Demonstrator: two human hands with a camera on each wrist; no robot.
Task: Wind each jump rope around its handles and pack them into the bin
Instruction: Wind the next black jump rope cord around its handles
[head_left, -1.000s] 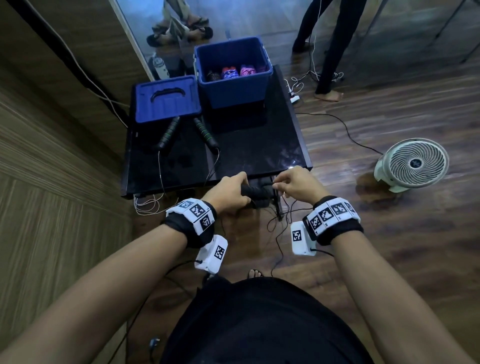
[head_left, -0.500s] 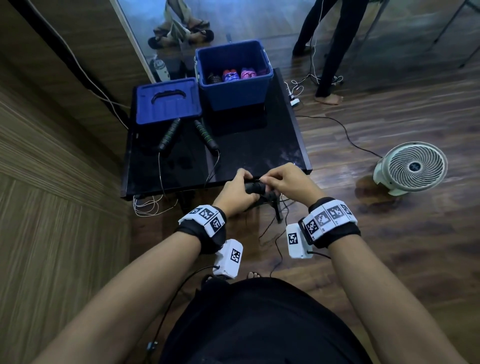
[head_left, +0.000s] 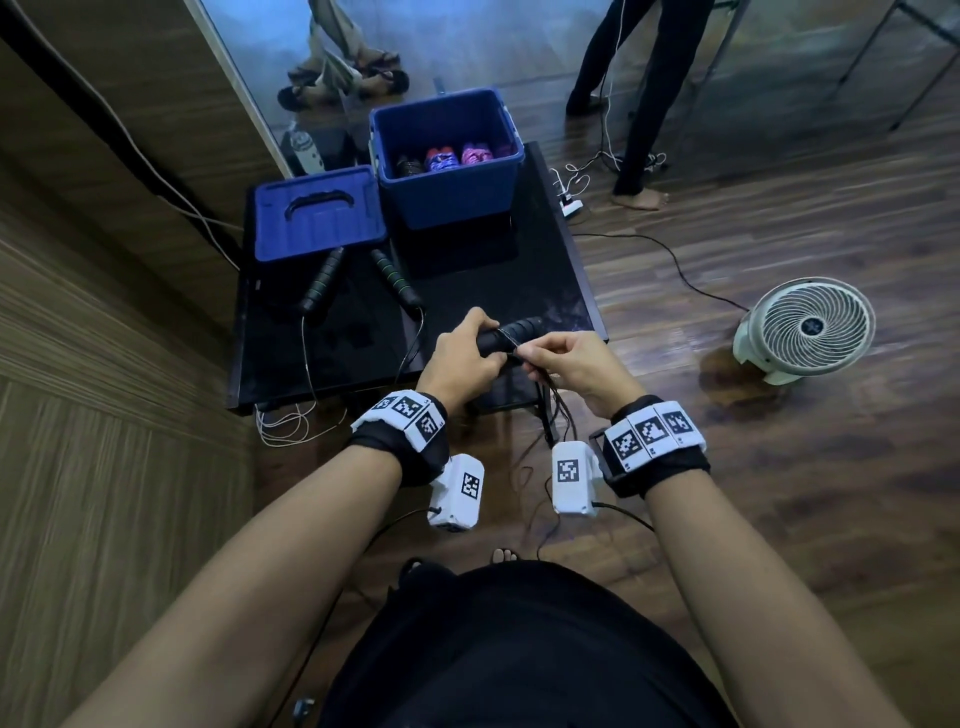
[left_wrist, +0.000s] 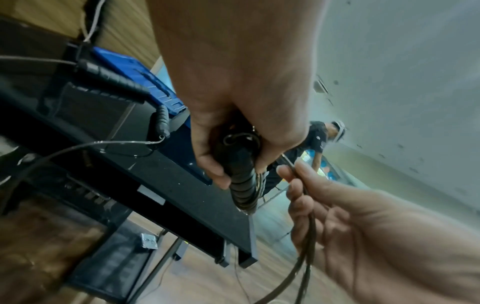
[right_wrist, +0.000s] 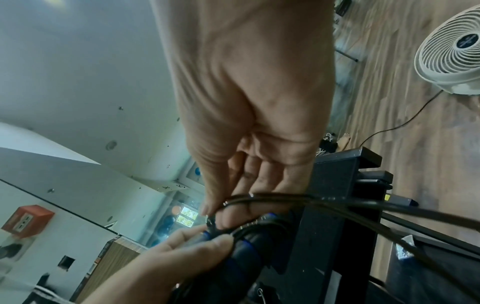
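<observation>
Gripping black handles (head_left: 511, 332), left hand (head_left: 462, 358) faces rope-pinching right hand (head_left: 566, 364).

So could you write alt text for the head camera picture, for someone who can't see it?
Seen from above, a person's left hand grips black rope handles while the right hand pinches the cord beside them. Beyond, a black table holds an open blue bin, its lid and another unwound rope; a white fan stands on the floor.
</observation>
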